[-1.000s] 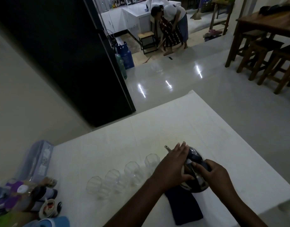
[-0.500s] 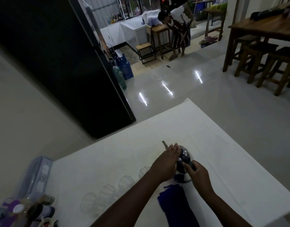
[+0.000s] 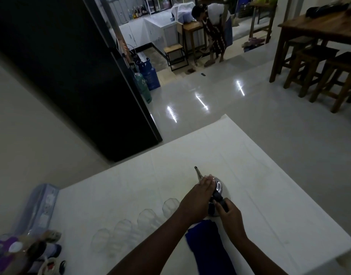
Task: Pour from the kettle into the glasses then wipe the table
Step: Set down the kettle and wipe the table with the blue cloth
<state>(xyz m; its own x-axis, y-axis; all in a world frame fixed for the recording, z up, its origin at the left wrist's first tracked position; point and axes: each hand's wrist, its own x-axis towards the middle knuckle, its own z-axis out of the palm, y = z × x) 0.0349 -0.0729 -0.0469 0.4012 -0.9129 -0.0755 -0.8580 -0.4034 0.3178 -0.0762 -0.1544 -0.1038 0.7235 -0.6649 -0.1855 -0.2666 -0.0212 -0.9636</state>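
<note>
Both hands (image 3: 212, 203) still on kettle (image 3: 218, 186), unmoved

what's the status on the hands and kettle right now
Left hand on kettle lid, right hand gripping handle. Four glasses in row, looking empty. Blue cloth unused nearby.

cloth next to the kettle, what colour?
Dark blue. The cloth lies on the white table, just near-side of the kettle; head view shows it.
</note>
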